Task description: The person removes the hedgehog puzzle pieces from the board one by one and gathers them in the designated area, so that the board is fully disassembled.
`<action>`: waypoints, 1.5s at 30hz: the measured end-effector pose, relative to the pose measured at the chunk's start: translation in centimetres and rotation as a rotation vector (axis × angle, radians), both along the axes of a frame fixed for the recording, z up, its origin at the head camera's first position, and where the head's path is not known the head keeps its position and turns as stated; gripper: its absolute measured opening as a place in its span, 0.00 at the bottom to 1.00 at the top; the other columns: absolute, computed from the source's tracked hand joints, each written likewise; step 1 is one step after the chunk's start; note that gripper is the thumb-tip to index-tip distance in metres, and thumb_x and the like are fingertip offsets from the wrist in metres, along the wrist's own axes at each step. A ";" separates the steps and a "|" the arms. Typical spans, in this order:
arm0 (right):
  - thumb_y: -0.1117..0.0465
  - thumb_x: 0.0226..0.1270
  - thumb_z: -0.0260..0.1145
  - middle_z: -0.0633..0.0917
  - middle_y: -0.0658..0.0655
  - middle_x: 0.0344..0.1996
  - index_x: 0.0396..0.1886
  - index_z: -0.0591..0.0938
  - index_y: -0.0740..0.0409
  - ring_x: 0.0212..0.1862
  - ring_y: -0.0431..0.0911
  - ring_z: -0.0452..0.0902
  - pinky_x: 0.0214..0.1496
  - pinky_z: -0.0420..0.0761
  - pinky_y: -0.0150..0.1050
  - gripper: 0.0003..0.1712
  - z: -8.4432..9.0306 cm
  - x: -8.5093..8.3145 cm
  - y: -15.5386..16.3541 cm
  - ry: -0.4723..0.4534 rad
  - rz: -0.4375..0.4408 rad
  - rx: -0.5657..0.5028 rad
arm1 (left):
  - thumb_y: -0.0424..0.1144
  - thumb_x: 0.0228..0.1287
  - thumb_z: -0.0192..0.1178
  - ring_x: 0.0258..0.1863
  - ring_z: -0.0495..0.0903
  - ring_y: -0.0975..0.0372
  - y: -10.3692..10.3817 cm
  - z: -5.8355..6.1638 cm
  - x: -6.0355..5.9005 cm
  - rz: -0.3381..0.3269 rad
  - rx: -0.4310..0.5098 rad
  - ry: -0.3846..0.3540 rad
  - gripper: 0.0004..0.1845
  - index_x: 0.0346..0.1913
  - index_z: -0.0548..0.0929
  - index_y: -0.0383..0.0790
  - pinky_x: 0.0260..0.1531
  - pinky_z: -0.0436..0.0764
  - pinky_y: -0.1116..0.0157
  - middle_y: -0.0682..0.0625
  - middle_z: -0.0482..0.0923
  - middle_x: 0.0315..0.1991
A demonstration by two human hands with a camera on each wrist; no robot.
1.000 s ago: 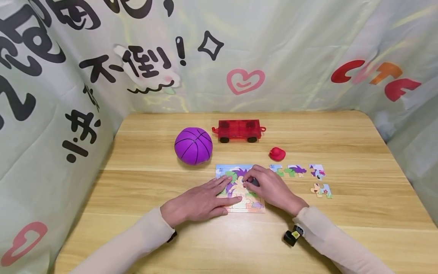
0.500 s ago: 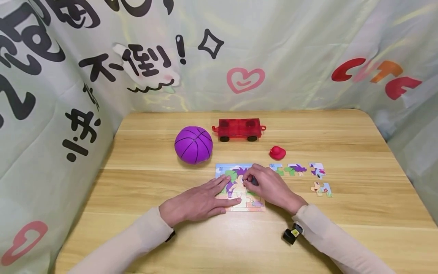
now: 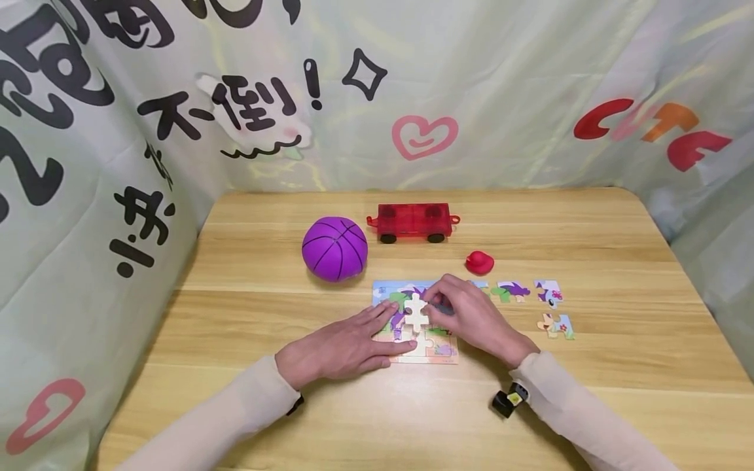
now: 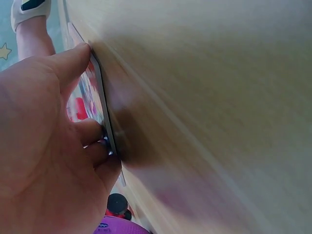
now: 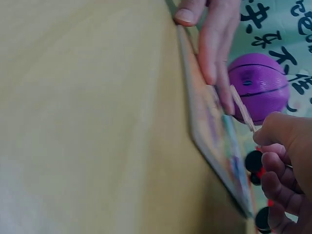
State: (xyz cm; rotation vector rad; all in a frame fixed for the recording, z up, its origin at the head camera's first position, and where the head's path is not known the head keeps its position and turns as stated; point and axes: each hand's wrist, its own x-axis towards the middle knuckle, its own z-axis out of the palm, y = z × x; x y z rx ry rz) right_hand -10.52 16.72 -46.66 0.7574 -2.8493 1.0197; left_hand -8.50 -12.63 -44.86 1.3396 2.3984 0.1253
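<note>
A jigsaw puzzle board (image 3: 442, 359) with a colourful cartoon picture lies flat mid-table. My left hand (image 3: 341, 345) rests on its left side, fingers stretched out; in the left wrist view, the fingertips of this hand (image 4: 44, 126) reach the board's edge (image 4: 103, 97). Over the board, my right hand (image 3: 474, 320) pinches a jigsaw piece (image 3: 415, 315) between thumb and fingers, its pale face turned to the head camera. That piece (image 5: 243, 108) is tilted up and clear of the board in the right wrist view. Part of the picture is hidden by both hands.
Loose jigsaw pieces lie to the right, among them a purple-and-green one (image 3: 511, 291), one with a pink flower (image 3: 549, 294) and a lower one (image 3: 556, 326). Behind stand a purple ball (image 3: 334, 249), a red toy wagon (image 3: 413, 221) and a small red hat (image 3: 480, 262).
The jigsaw piece has come up from the board in my right hand and tipped so that its pale face shows. My left hand stays put.
</note>
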 end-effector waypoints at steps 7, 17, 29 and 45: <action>0.66 0.71 0.77 0.86 0.46 0.40 0.46 0.89 0.53 0.42 0.41 0.84 0.45 0.90 0.41 0.09 1.5 0.2 3.6 0.069 -0.016 -0.028 | 0.56 0.90 0.46 0.91 0.41 0.46 0.0 0.0 -0.1 -0.001 0.014 -0.001 0.27 0.85 0.62 0.73 0.89 0.52 0.51 0.37 0.41 0.90; 0.75 0.61 0.80 0.86 0.41 0.40 0.44 0.89 0.53 0.43 0.30 0.80 0.47 0.83 0.22 0.18 2.0 1.5 10.5 0.177 -0.017 -0.049 | 0.55 0.90 0.46 0.91 0.41 0.47 0.0 -0.1 -0.1 0.005 0.019 -0.004 0.27 0.85 0.62 0.73 0.89 0.53 0.52 0.38 0.42 0.90; 0.83 0.50 0.80 0.86 0.41 0.37 0.43 0.89 0.47 0.40 0.29 0.78 0.43 0.79 0.21 0.29 1.3 2.5 16.3 0.188 0.000 -0.100 | 0.55 0.90 0.47 0.91 0.42 0.46 0.0 0.0 -0.1 0.007 0.031 -0.017 0.28 0.85 0.62 0.72 0.88 0.54 0.51 0.37 0.42 0.91; 0.75 0.58 0.82 0.82 0.38 0.34 0.44 0.88 0.45 0.36 0.32 0.74 0.35 0.75 0.27 0.23 -0.6 2.5 16.8 0.040 0.004 -0.064 | 0.55 0.90 0.47 0.91 0.40 0.47 -0.1 0.1 -0.1 0.012 0.031 -0.033 0.28 0.85 0.62 0.72 0.89 0.53 0.51 0.38 0.41 0.91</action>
